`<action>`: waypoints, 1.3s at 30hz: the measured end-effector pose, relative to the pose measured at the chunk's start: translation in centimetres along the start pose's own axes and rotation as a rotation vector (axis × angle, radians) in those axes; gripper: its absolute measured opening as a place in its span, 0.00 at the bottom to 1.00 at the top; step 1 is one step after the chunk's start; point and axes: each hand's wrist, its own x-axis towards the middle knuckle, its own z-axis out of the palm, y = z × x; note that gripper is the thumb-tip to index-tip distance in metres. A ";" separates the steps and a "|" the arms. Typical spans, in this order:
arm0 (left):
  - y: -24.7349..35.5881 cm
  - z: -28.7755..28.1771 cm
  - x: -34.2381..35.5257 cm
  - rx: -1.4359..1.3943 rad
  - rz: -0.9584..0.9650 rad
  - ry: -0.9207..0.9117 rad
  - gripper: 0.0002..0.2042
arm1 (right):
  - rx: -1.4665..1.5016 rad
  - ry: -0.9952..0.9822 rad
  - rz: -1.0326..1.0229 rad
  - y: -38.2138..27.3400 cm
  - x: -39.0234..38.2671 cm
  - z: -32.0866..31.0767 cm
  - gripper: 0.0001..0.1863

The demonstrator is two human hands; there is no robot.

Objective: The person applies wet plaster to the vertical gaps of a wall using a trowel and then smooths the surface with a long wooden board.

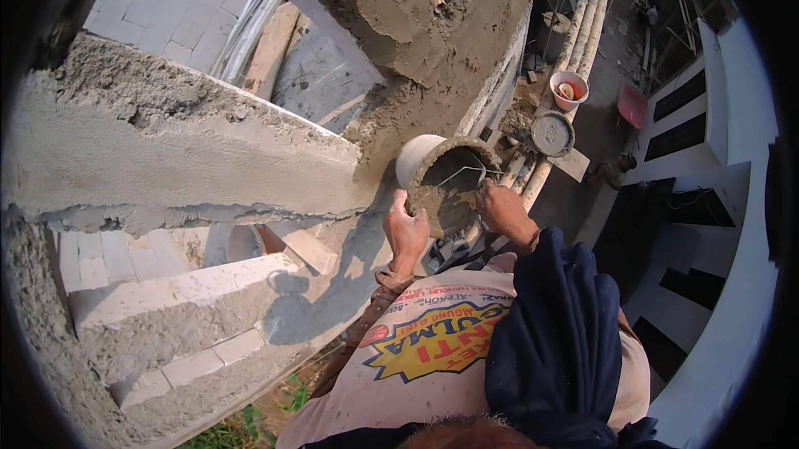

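My left hand (405, 231) grips the rim of the mortar bucket (445, 181), tilting it toward me at chest height beside the plastered wall (166, 149). My right hand (502, 208) closes on the far rim, steadying it.

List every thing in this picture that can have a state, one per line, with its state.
Bucket: tipped on its side, mouth facing the person, wet mortar inside.
Left hand: grip closed on the bucket's rim.
Right hand: at the bucket's mouth, on the mortar; grip unclear.
Wall: coated in rough wet plaster.
Far bucket: upright, full of grey mortar.
Pale tub: upright, open, something inside.
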 end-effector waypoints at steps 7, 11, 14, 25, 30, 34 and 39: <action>2.5 0.0 -2.8 0.167 -0.021 -0.058 0.20 | 0.622 -0.308 0.149 -1.9 -5.0 1.0 0.19; 1.4 -1.0 -3.2 -0.002 -0.086 -0.095 0.18 | 0.981 -0.390 0.250 -4.6 -6.0 2.2 0.17; -1.3 -1.2 -1.1 -0.287 -0.286 -0.089 0.20 | 1.397 -0.353 0.357 -4.6 -6.3 2.4 0.14; -8.2 -3.0 0.6 -0.531 -0.712 -0.011 0.14 | 1.695 0.273 -0.029 -5.7 -1.4 -12.8 0.21; -7.4 -2.0 -0.3 -0.540 -0.734 0.071 0.17 | 1.169 1.230 -0.016 -3.9 10.3 -13.6 0.16; -11.0 -1.2 0.4 -0.498 -0.765 0.013 0.18 | 0.938 1.101 0.143 -1.7 19.1 -5.6 0.19; -6.7 -0.3 1.2 -0.603 -0.786 0.163 0.20 | 0.919 0.145 -0.348 -3.9 5.8 -1.3 0.22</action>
